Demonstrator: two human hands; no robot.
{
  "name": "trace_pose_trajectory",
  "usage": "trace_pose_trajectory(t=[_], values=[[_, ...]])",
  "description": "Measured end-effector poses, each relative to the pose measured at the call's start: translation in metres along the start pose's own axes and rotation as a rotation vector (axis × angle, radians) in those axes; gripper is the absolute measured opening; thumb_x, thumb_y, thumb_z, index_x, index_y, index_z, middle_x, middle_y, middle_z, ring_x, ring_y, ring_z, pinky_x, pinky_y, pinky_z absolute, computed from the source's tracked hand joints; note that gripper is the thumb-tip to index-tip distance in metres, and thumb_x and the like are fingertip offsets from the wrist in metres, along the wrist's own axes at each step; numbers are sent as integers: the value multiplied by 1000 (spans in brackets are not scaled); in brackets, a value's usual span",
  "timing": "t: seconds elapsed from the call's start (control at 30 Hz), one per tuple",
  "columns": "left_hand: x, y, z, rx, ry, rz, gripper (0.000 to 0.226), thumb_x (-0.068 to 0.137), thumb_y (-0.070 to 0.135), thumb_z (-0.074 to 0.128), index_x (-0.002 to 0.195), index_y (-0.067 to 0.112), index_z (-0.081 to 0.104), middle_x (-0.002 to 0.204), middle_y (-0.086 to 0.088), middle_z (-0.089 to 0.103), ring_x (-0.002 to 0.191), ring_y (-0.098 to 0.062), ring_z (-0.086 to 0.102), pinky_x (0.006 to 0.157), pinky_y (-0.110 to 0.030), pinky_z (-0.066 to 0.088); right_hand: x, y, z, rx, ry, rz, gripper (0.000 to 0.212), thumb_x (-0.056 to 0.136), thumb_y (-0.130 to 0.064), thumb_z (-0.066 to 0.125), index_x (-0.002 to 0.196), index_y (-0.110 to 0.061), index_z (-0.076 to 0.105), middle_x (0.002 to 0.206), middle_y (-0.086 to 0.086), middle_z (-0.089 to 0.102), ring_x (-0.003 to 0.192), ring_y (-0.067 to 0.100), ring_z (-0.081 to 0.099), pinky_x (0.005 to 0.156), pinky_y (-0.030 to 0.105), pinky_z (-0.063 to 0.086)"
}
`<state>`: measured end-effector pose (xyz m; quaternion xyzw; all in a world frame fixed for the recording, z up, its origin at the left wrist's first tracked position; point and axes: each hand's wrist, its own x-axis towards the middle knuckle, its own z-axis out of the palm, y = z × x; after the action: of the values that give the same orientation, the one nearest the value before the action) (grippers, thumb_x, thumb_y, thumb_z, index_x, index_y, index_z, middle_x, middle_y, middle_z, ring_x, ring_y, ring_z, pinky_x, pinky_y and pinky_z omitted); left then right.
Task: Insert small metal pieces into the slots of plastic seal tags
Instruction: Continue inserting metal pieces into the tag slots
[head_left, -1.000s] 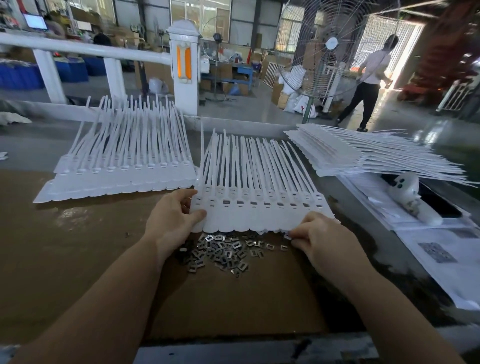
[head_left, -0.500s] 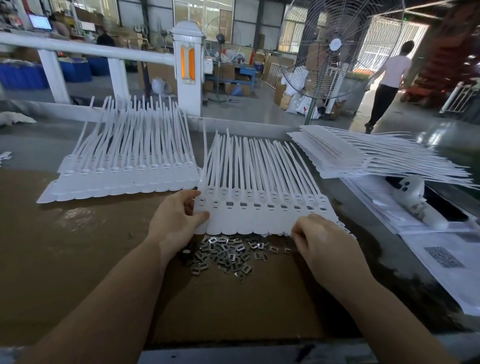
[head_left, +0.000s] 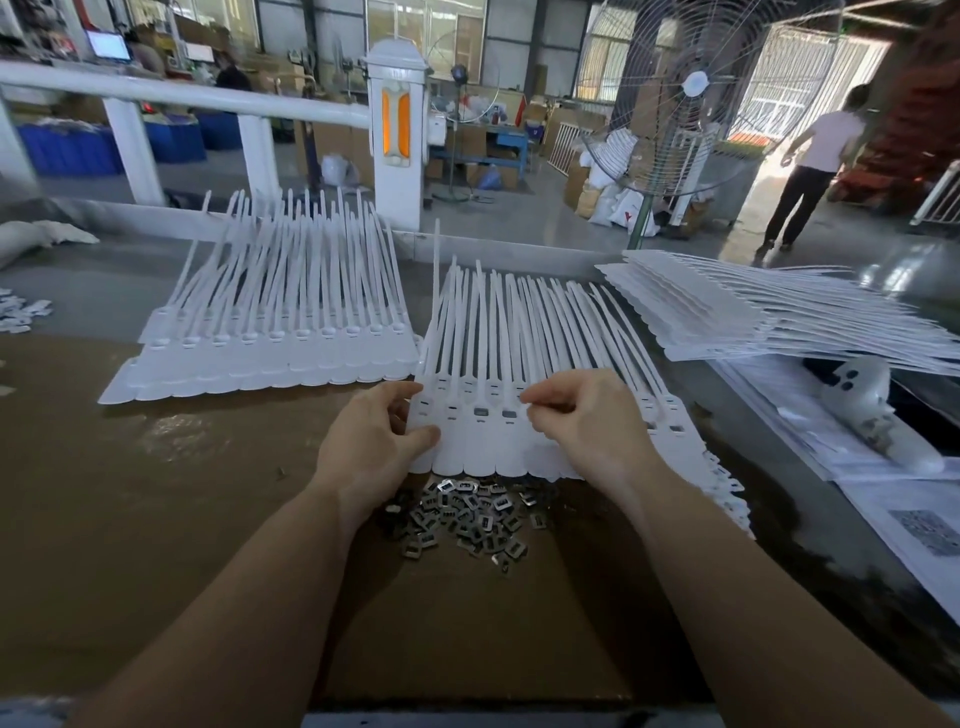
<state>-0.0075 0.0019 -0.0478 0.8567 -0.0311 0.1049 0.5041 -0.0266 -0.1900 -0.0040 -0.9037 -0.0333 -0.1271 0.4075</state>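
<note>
A sheet of joined white plastic seal tags (head_left: 519, 452) lies on the brown cardboard in front of me, straps pointing away. My left hand (head_left: 371, 441) pinches its left edge, thumb on top. My right hand (head_left: 587, 426) hovers over the row of slots with its fingertips pinched together on a small metal piece, which the fingers mostly hide. Just left of those fingertips, two slots (head_left: 479, 411) hold grey metal pieces. A loose pile of small metal pieces (head_left: 467, 514) sits on the cardboard below the sheet, between my wrists.
Another tag sheet stack (head_left: 270, 358) lies at the left, a taller stack (head_left: 753, 317) at the right. A white hand-held device (head_left: 872, 410) rests on papers (head_left: 909, 519). Beyond the table are a white railing post (head_left: 397, 135), a standing fan (head_left: 691, 93) and a person (head_left: 810, 166).
My right hand has left the edge of the metal pile and moved up over the slots, fingertips now pinched together. My left hand stays on the sheet's left edge.
</note>
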Motion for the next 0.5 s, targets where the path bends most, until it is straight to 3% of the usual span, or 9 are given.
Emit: trace_pose_trajectory(t=[0.13,0.27,0.5], values=[[-1,-1,-1,22,8,7,50,80,18,71,127,20,55,89,4,57,79,-10,54,80,-31,48,13,-9,14,45,-26,15,14,84,-2,62,79,-14,67,78,4,69,69,10,67,74,27,57],[-1,0,-1,37,19,22,49,80,18,71,126,20,55,86,8,56,76,-7,53,75,-27,45,24,-14,26,-49,-48,-24,11,84,-6,64,79,-13,71,72,-11,61,69,2,59,66,15,49],[0,-1,0,33,20,13,48,79,18,72,125,20,56,84,9,56,74,-6,52,75,-26,44,33,-14,35,-127,-105,94,11,84,-8,63,81,-8,73,92,3,70,82,16,64,79,34,54]])
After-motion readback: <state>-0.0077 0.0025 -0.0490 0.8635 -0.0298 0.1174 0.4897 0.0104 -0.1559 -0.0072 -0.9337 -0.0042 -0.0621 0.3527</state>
